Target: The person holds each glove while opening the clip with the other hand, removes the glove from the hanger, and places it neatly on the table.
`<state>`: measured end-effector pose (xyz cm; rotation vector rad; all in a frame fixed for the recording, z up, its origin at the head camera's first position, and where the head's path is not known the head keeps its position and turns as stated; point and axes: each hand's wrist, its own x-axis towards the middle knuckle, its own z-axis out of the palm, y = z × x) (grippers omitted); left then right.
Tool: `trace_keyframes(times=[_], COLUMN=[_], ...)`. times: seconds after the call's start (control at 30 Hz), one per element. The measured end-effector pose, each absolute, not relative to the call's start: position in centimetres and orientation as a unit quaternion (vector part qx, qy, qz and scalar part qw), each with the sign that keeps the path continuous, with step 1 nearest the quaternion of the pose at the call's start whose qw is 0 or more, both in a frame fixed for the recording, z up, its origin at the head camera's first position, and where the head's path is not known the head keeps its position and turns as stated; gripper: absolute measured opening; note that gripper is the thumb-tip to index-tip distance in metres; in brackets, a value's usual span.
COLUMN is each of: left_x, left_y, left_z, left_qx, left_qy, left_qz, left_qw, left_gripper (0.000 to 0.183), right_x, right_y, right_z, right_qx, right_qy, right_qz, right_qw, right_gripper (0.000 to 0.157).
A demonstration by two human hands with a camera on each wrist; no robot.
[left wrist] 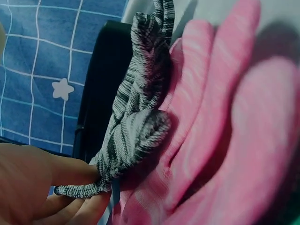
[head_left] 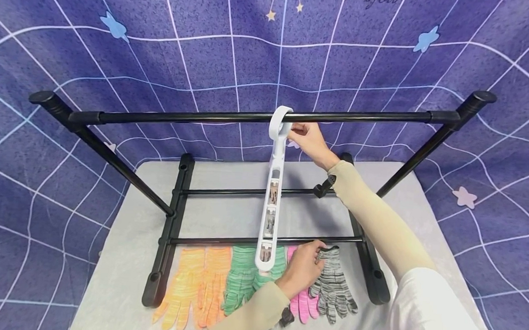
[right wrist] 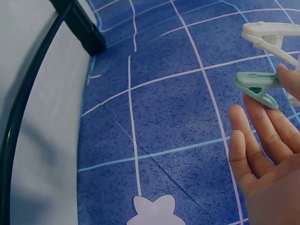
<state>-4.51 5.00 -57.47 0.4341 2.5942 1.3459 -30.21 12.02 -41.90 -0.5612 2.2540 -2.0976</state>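
My left hand (head_left: 303,269) pinches the cuff of a grey-and-black striped glove (head_left: 333,286) between thumb and fingers. In the left wrist view this glove (left wrist: 136,103) overlaps a pink glove (left wrist: 206,93). Up at the top bar, my right hand (head_left: 311,141) is beside the ring of a white folding clip hanger (head_left: 270,200), which hangs around the bar. A pale green clip (right wrist: 255,80) is pinched in the right fingers, seen in the right wrist view. Close above it is a white clip (right wrist: 269,32).
A black rack (head_left: 195,114) stands on the light-covered table (head_left: 120,257). Green gloves (head_left: 241,273) and orange gloves (head_left: 184,280) lie left of my left hand, along the rack's front lower bar (head_left: 215,241). A purple-blue checked cloth (head_left: 206,72) hangs behind.
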Motion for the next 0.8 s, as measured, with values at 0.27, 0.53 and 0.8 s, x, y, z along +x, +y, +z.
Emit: trace_keyframes(times=[0.27,0.53,0.8], left_x=[-4.46,-4.6,-4.57], left_y=[5.19,5.0,4.71], left_z=[-57.39,-57.26,-57.06], left_qx=[0.169,0.205,0.24], left_qy=[0.902,0.923,0.931], left_qz=[0.391,0.323,0.274], left_qw=[0.076,0.036,0.008], left_gripper=[0.044,0.045,0.048], right_x=[-30.38,-30.38,-30.44], right_y=[12.1,12.12,12.31], right_z=[-41.92,-41.84,-41.83], right_qx=[-0.178,-0.189,-0.194], right_qy=[0.719,0.708,0.703], right_qz=[-0.671,-0.681,-0.685], right_qw=[0.006,0.005,0.004], right_gripper=[0.03,0.03,0.028])
